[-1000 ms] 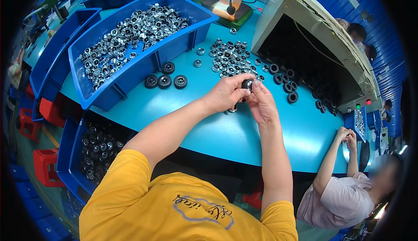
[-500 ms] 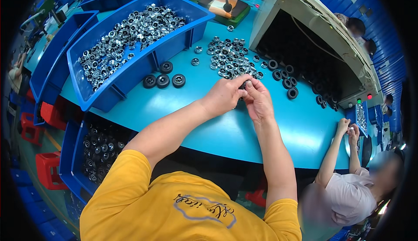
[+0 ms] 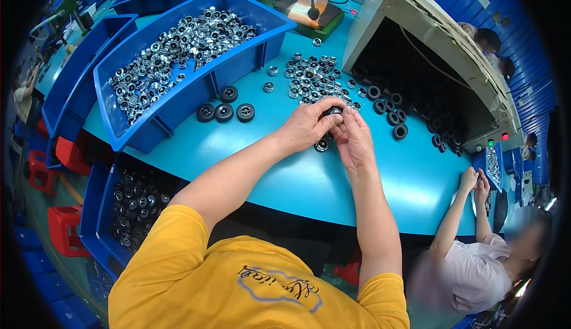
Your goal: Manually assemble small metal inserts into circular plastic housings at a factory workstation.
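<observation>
Over the turquoise table (image 3: 285, 180), my left hand (image 3: 304, 128) and my right hand (image 3: 355, 139) meet at a small black toy wheel (image 3: 335, 111). Fingers of both hands close round its rim, hiding much of it. Just below them a single chrome wheel hub (image 3: 321, 145) lies on the tabletop. Beyond my hands spreads a loose pile of chrome hubs (image 3: 309, 76). Black rubber tyres (image 3: 399, 131) lie to the right of my right hand. To the left sit several wheels with black tyres (image 3: 224, 112), next to a bin.
A large blue bin (image 3: 190, 85) full of chrome hubs stands at the left. On the right, a pale box-like machine (image 3: 440, 14) opens over a heap of tyres. Below the table edge is a blue crate (image 3: 98, 216) of wheels. A co-worker (image 3: 476, 269) sits at the right.
The wheel between my fingers has turned and shows more of its top. My hands have shifted slightly, and the hub beneath them has come into sight.
</observation>
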`<state>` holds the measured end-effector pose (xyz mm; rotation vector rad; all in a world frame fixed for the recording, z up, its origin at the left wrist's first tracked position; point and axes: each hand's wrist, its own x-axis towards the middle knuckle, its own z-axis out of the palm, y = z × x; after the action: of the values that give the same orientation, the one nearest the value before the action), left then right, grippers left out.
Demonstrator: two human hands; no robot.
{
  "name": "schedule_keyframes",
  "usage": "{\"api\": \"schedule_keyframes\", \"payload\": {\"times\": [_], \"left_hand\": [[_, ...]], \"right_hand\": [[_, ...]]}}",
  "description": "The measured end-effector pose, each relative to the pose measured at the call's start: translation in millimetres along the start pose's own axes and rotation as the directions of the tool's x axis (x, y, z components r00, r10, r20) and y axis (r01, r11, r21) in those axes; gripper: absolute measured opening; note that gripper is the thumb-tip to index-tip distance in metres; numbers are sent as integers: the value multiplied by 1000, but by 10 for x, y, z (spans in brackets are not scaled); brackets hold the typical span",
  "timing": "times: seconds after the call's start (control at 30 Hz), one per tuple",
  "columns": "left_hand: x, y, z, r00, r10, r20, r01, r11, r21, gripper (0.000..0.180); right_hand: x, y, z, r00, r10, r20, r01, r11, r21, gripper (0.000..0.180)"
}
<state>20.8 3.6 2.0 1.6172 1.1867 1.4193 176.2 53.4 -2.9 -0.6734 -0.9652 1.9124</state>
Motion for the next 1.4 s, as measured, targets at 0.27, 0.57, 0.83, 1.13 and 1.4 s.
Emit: {"api": "schedule_keyframes", "payload": {"times": [0.27, 0.57, 0.83, 1.13, 1.4], "left_hand": [[0, 48, -18, 990, -139, -9, 138, 986, -98, 28], [-33, 55, 40, 983, -173, -59, 150, 948, -279, 16], [-24, 12, 114, 971, -229, -69, 176, 879, -443, 13], [41, -90, 68, 948, -317, -1, 274, 819, -505, 16], [98, -137, 88, 938, -348, -13, 303, 834, -461, 22]], "right_hand": [[-61, -85, 106, 989, -146, 11, 146, 972, -184, 32], [-119, -33, 187, 957, -290, -11, 271, 905, -327, 37], [-149, 93, 181, 895, -437, -92, 353, 819, -453, 33], [-163, 131, 312, 845, -532, -56, 435, 744, -508, 27], [-8, 149, 209, 894, -440, -87, 350, 804, -481, 28]]}}
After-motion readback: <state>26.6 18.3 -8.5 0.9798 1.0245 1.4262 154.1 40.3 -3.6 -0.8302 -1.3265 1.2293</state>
